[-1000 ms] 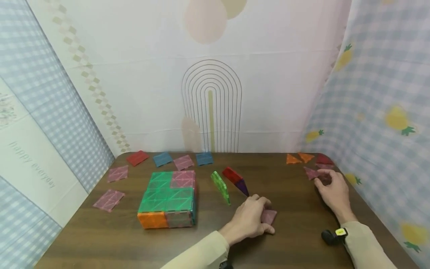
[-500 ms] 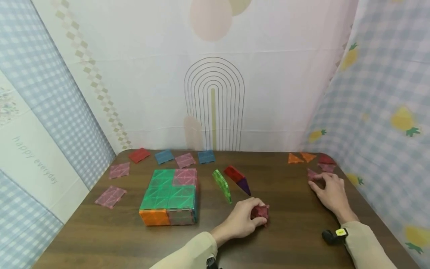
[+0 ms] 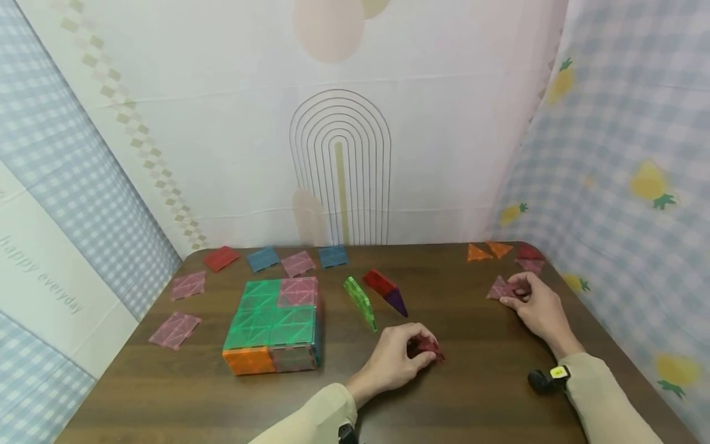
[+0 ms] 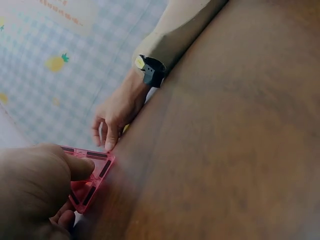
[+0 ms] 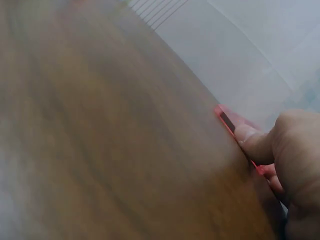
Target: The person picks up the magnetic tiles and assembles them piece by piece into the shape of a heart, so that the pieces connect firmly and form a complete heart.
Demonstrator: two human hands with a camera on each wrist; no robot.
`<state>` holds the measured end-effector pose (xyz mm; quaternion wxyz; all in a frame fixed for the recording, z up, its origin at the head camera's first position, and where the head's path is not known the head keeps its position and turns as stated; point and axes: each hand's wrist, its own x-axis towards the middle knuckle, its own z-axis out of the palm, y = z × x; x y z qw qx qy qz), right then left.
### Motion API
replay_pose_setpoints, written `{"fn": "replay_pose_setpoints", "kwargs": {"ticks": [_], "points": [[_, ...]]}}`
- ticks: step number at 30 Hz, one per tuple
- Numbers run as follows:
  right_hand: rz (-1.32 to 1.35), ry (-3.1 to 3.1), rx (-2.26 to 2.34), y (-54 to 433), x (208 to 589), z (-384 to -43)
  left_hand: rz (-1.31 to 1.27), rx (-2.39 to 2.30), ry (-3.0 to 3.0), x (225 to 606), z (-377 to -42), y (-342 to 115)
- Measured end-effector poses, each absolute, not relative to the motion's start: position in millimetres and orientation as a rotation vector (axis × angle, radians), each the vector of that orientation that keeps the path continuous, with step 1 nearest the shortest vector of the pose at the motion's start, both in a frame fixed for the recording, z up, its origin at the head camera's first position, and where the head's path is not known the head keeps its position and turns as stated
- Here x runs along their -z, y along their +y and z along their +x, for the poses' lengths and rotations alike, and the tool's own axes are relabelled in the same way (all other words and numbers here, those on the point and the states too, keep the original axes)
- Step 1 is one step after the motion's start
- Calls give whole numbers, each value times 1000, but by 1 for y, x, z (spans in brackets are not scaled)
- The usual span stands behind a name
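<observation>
My left hand (image 3: 388, 357) pinches a red-pink triangular magnetic tile (image 4: 103, 169) between thumb and fingers, tilted up close over the table at front centre. Most of that tile is covered by the fingers in the head view. On the right side of the table, my right hand (image 3: 542, 310) pinches a pink triangular magnetic tile (image 3: 498, 288) by one side; its magnet strip shows along the edge in the right wrist view. Left of my left hand stand a thin green tile piece (image 3: 361, 303) and a red and purple tile piece (image 3: 381, 283).
A low box of magnetic tiles (image 3: 269, 317), mostly green on top, sits left of centre. Loose red, blue and pink square tiles (image 3: 297, 264) lie behind and left of it. Orange triangles (image 3: 478, 253) and a red-and-pink pair (image 3: 529, 251) lie at the back right.
My left hand has drawn slightly left and tilted its tile up off its flat pose. My right hand now grips the pink triangle, which has shifted slightly left along with the hand.
</observation>
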<state>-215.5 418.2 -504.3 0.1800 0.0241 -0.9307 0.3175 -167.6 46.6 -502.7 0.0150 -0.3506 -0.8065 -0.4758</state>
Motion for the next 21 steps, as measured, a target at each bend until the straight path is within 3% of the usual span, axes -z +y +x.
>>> {"fn": "replay_pose_setpoints", "kwargs": {"ticks": [10,21], "points": [[144,-2661,-910,424,503,-207,-1103,1458,-2512,501,-166,47],[406,-2433,-1568,407,501,-184,-1100,1465,-2488,500,-166,46]]}}
